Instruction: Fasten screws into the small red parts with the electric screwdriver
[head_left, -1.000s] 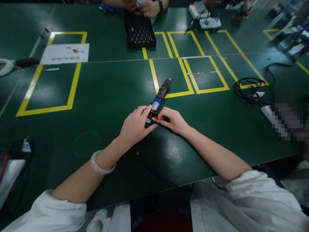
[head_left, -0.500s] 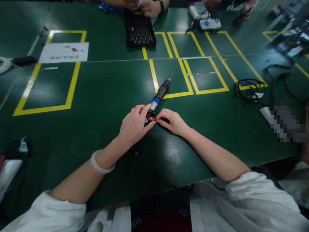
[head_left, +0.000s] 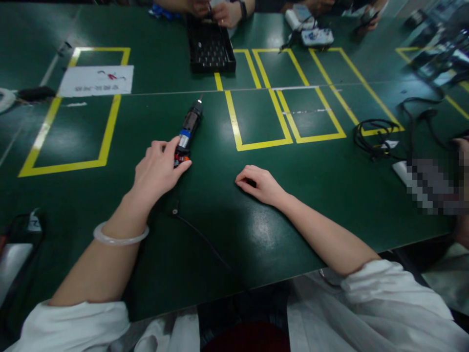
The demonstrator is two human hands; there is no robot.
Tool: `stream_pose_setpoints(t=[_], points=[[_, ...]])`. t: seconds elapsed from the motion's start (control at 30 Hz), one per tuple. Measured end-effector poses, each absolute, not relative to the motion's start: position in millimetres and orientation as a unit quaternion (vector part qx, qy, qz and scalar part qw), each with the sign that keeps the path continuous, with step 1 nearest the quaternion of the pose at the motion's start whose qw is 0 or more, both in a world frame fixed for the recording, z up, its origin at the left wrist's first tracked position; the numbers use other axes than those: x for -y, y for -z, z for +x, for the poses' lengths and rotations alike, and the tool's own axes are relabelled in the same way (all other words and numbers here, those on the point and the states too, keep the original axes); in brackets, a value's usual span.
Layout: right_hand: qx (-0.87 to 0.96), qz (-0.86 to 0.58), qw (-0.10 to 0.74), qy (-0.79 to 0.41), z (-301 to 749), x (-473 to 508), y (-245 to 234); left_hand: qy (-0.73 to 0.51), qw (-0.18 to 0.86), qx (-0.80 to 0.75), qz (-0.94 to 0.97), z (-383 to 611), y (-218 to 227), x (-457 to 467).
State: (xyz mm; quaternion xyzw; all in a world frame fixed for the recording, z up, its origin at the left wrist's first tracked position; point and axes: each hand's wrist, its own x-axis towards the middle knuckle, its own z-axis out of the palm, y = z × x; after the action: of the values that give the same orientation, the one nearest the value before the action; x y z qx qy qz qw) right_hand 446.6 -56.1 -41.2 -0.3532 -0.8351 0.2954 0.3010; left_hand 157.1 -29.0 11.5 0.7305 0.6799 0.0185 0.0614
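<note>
My left hand (head_left: 157,168) is closed around the rear end of an electric screwdriver (head_left: 190,123), a dark tool with a blue band. Its thin bit points away from me, up and slightly right. Red and orange parts show between the thumb and the fingers; the rest of that end is hidden by the hand. To the right, apart from the tool, my right hand (head_left: 262,185) rests on the table with thumb and fingertips pinched together. Whatever is between those fingertips, if anything, is too small to make out. A thin black cable (head_left: 205,237) trails below my left hand.
Yellow tape outlines (head_left: 262,145) mark the green table (head_left: 216,195). Across it, a person's hands (head_left: 227,13) work over a black tray (head_left: 213,66). A white paper sign (head_left: 95,80) lies at left. A coiled black cable (head_left: 375,134) lies at right, near a blurred-out object (head_left: 432,188).
My left hand has moved left and slightly away from me, carrying the electric screwdriver. My right hand has stayed in place and is now apart from the tool. The cable has shifted left too.
</note>
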Motion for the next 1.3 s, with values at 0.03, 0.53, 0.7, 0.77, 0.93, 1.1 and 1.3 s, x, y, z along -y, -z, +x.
stream_pose_setpoints(t=[0.03,0.53,0.7,0.77,0.93,1.1,1.3], points=[[0.835,-0.354,0.301,-0.295,447,56,41,-0.016,0.064,-0.691,0.720,147,-12,25],[0.841,-0.356,0.291,-0.288,447,56,42,-0.086,0.044,-0.821,0.562,16,-3,8],[0.841,-0.354,0.295,-0.284,446,56,41,-0.077,0.023,-0.842,0.534,12,-4,9],[0.842,-0.351,0.297,-0.282,446,56,41,-0.086,0.001,-0.836,0.542,13,-1,8],[0.844,-0.352,0.291,-0.281,448,56,42,-0.132,-0.043,-0.814,0.563,14,10,2],[0.842,-0.357,0.285,-0.286,448,57,41,-0.137,-0.017,-0.818,0.559,19,6,8],[0.840,-0.362,0.284,-0.288,447,57,40,-0.148,0.001,-0.807,0.572,27,-2,18]])
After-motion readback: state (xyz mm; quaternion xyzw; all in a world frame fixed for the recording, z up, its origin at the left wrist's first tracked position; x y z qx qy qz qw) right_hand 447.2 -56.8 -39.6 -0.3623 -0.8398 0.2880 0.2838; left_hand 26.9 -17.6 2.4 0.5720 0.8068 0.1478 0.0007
